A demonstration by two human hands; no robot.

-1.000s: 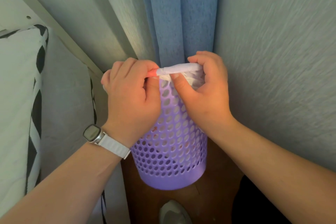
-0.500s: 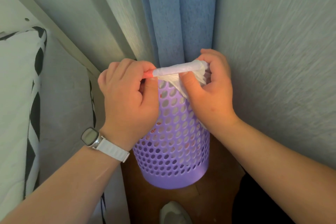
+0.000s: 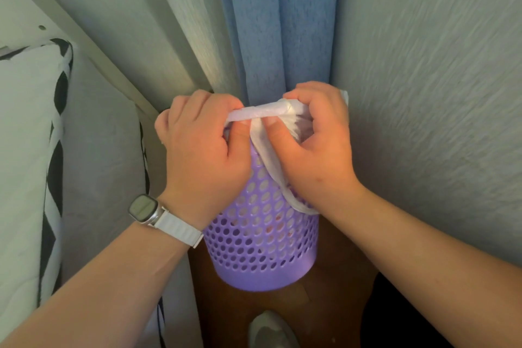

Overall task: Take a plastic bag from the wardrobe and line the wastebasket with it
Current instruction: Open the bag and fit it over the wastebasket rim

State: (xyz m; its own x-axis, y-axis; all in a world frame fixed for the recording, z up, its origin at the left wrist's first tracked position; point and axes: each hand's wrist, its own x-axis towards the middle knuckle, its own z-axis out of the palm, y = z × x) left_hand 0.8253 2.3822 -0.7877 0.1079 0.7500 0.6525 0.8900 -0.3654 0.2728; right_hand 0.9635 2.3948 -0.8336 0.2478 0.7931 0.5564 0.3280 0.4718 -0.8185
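Corner by the curtain [image 3: 279, 22], basket [image 3: 262, 246] on the floor.
My left hand [image 3: 203, 155] and right hand [image 3: 316, 147] both grip the rolled bag [image 3: 262, 113] above it.

Bare forearms, square-faced watch [image 3: 143, 208] on white band, left wrist

Soft dim indoor light, warm glow on hands [image 3: 254, 147], blurred wall [image 3: 437, 93] at right, wide-angle edge stretch
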